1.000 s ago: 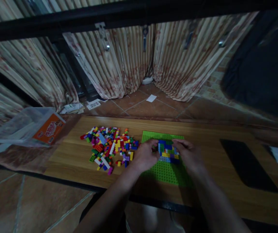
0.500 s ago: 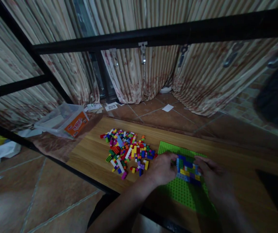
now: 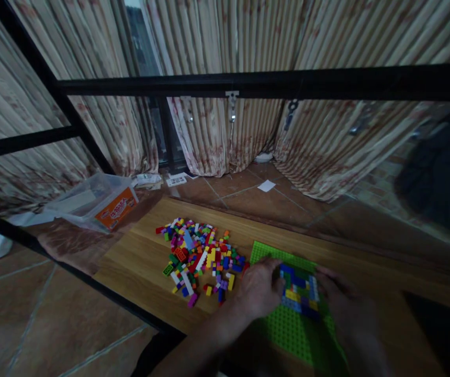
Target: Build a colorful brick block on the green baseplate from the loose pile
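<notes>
Right hand, eased slightly outward, grip untellable; left hand, thumb and fingers apart, seemingly steadying brick build.

on the table, loose bricks lie left of the baseplate, which bears the brick build.

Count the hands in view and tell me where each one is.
2. The left hand is at the left side of the brick build on the green baseplate; the right hand, dim, is at the build's right side.
</notes>
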Available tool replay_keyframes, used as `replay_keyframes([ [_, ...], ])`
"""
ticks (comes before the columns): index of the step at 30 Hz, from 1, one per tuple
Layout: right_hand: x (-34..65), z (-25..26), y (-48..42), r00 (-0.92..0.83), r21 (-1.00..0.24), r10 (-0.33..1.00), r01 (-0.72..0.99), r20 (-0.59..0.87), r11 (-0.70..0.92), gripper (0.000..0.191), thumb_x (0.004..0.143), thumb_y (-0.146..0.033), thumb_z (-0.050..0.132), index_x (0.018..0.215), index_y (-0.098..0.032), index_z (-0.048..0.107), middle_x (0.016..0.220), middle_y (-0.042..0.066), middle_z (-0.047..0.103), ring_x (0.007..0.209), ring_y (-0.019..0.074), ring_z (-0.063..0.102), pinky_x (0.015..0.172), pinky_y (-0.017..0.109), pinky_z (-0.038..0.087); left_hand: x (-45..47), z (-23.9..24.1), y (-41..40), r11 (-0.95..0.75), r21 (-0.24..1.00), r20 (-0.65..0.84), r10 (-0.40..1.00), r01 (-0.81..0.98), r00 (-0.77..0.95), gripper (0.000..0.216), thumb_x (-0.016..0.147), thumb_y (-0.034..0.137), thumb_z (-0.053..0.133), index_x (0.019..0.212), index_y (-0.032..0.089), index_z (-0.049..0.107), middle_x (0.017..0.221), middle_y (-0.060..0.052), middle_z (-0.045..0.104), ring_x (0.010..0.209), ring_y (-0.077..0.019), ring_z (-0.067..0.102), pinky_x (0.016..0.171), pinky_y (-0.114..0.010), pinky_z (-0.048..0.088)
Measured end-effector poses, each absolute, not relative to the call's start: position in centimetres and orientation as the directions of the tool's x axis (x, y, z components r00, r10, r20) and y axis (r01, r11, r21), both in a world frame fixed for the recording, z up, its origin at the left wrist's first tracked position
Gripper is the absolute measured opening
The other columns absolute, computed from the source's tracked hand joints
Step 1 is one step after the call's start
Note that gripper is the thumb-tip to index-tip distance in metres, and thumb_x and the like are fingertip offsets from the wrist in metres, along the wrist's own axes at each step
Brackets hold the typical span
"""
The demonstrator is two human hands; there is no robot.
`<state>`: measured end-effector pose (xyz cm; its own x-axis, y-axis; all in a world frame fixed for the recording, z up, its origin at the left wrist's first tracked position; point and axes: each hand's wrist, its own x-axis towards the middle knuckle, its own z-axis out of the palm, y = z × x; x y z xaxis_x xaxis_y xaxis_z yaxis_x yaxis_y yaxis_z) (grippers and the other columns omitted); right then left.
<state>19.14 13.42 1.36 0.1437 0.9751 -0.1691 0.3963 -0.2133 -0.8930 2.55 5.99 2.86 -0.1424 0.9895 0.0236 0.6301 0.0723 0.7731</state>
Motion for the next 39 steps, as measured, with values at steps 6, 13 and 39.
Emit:
replay_keyframes([
  [6,19.4,1.2,14.0,0.07,-0.801,0.995,0.591,-0.07,-0.098,0.046,0.067,-0.045,0.057,0.098,-0.016,0.074,0.092,0.012,0.075,0.082,0.0297,0.069,0.073,0.041,0.051,2.6,2.5,6.3,0.031,0.761,0.056,0.992,0.648,-0.114,0.045,0.088,0.027,0.049,0.132,0.023,0.054,0.13,-0.004,0.062,0.115,-0.0205,0.06,0.104,-0.033,0.046],
  [13,19.2,0.8,13.7,-0.066,-0.745,0.997,0.666,-0.035,0.018,0.045,0.072,-0.045,0.049,0.098,-0.018,0.074,0.091,0.01,0.075,0.084,0.027,0.068,0.078,0.039,0.05,2.9,2.8,6.6,0.071,0.76,0.036,0.988,0.646,-0.151,0.039,0.087,0.025,0.052,0.126,0.023,0.061,0.125,-0.003,0.066,0.115,-0.0204,0.061,0.104,-0.033,0.046],
  [39,20.9,-0.3,15.2,-0.149,-0.65,0.983,0.759,-0.104,0.046,0.047,0.072,-0.05,0.051,0.1,-0.021,0.075,0.083,0.009,0.075,0.071,0.0284,0.069,0.062,0.038,0.053,3.4,2.2,6.0,0.013,0.707,0.065,0.994,0.707,-0.083,0.038,0.09,0.027,0.045,0.125,0.02,0.06,0.12,-0.005,0.066,0.11,-0.0215,0.062,0.101,-0.033,0.049],
])
